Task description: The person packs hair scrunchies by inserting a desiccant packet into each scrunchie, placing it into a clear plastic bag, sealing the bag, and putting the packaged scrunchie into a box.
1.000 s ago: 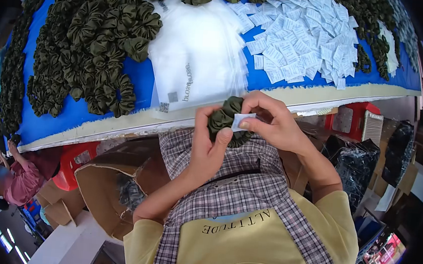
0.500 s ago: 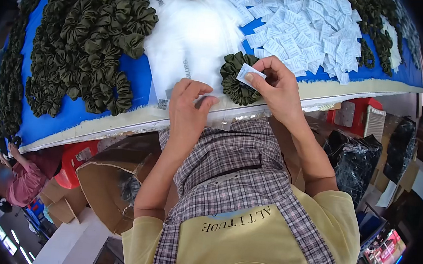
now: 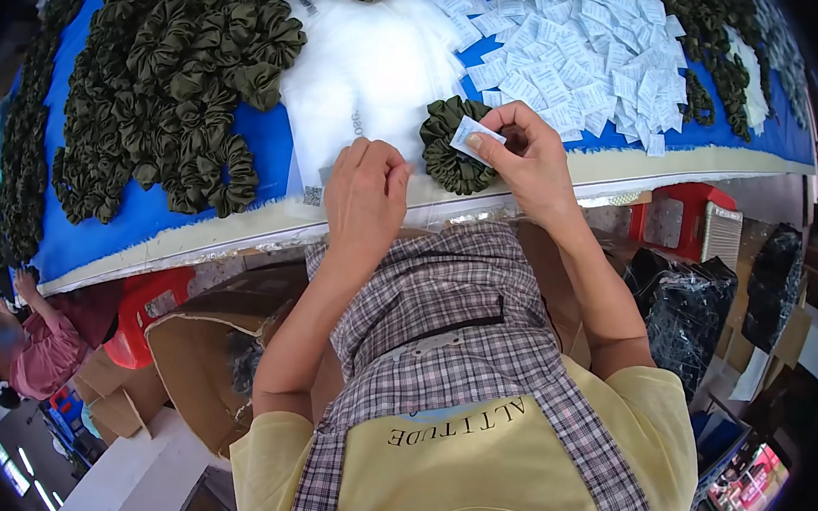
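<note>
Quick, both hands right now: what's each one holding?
Left hand: fingers curled on the clear bag stack; grip unclear.
Right hand: pinching a white sachet against a green scrunchie.

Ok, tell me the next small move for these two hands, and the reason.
Probably the left hand should pinch open the top clear bag of the stack. It already rests on the stack's near edge, while the right hand holds a green scrunchie and a small white packet together beside it.

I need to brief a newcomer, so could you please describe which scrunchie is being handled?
On the blue table, find the white bags in the middle. The scrunchie lies at their near right corner, pinched with a white sachet by the right hand, alone, unlike the heaped ones.
</note>
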